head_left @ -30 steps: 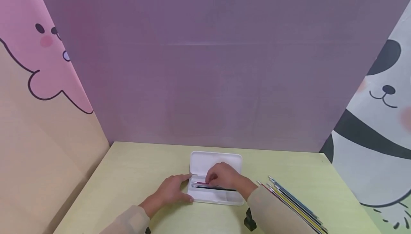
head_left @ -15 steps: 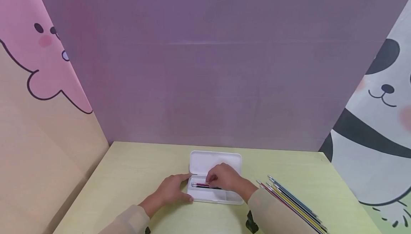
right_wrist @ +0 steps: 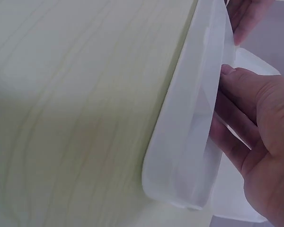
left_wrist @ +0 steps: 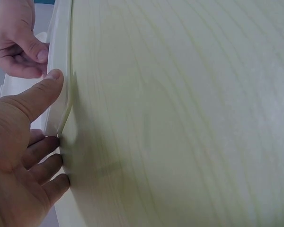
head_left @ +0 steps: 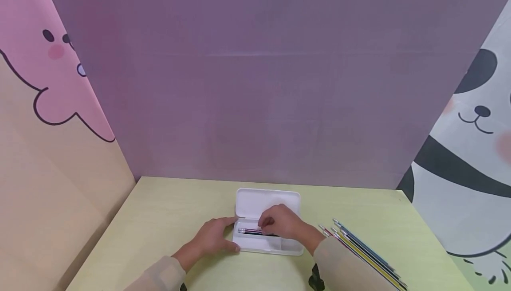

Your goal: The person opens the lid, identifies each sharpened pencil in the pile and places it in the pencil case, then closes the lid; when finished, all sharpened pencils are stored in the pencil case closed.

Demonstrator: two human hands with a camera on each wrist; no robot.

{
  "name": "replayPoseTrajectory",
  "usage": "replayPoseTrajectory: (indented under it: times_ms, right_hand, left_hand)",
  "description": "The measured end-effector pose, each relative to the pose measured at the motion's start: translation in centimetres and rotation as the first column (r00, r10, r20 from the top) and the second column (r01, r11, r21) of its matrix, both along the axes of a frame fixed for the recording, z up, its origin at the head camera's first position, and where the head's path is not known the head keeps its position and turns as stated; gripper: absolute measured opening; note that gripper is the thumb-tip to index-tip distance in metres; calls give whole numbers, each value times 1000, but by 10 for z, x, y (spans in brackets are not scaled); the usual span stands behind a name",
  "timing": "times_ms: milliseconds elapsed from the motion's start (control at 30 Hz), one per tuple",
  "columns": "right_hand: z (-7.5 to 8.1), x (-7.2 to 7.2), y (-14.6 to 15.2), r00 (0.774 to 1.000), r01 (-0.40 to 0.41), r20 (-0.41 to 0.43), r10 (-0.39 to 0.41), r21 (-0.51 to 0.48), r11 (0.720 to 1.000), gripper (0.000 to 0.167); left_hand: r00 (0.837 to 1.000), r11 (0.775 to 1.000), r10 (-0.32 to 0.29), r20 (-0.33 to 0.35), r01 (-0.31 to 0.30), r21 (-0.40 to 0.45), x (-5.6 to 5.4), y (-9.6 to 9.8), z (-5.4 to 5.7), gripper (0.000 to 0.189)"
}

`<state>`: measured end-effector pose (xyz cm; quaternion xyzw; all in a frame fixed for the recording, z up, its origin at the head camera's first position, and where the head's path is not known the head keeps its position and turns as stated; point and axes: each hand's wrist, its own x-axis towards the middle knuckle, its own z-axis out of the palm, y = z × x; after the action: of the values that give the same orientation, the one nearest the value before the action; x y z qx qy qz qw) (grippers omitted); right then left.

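Note:
A white pencil case [head_left: 261,246] lies with its lid [head_left: 253,202] folded back. Two pencils [head_left: 248,231], one reddish and one black, lie side by side in its long compartment, their erasered ends toward the left. My right hand [head_left: 281,221] reaches in from the right and grips the pencils with curled thumb and fingers; the fingertips' contact is hidden. In the right wrist view that hand [right_wrist: 270,111] dips past the case's wall. My left hand [head_left: 213,237] steadies the case's left end, index finger at the back corner and thumb on the front edge, spread wide apart.
A bundle of several pencils [head_left: 371,255] lies on the pale wooden table [head_left: 179,198], to the right and partly under the right sleeve [head_left: 347,266]. A purple panel [head_left: 263,104] stands behind the table, with printed side walls at left and right.
The reddish pencil, earlier apart from the black one, now lies close beside it, and the black one shows less to the right. My right hand has shifted slightly right. The left hand stays put.

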<state>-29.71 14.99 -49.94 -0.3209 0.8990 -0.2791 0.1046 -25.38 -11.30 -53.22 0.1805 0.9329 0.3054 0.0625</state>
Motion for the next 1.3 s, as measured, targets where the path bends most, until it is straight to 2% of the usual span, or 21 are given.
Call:
replayPoseTrajectory:
  times_ms: [300,433,667,800,1067,1300]
  right_hand:
    - [13,-1,24,1000,23,14,-22,-65,998,8]
    - [21,-4,45,998,47,38,-43,-104,993,13]
    - [27,-4,90,995,102,28,-100,-94,990,20]
    - [32,2,119,990,138,52,-133,-118,983,24]
    - [44,15,184,980,194,60,-189,-85,977,28]
    - [34,27,231,964,253,109,-243,-94,963,34]
  left_hand:
    - [1000,1000,15,11,-15,-4,2,0,2,92]
    - [1000,1000,15,4,-15,4,1,0,3,92]
    - [1000,1000,13,-2,-13,-10,2,-2,2,91]
    - [1000,1000,4,-9,-4,-15,3,-4,0,91]
    - [998,999,-27,-48,25,-44,2,-7,-7,91]
    - [999,1000,-10,-43,9,-28,5,-9,-6,90]
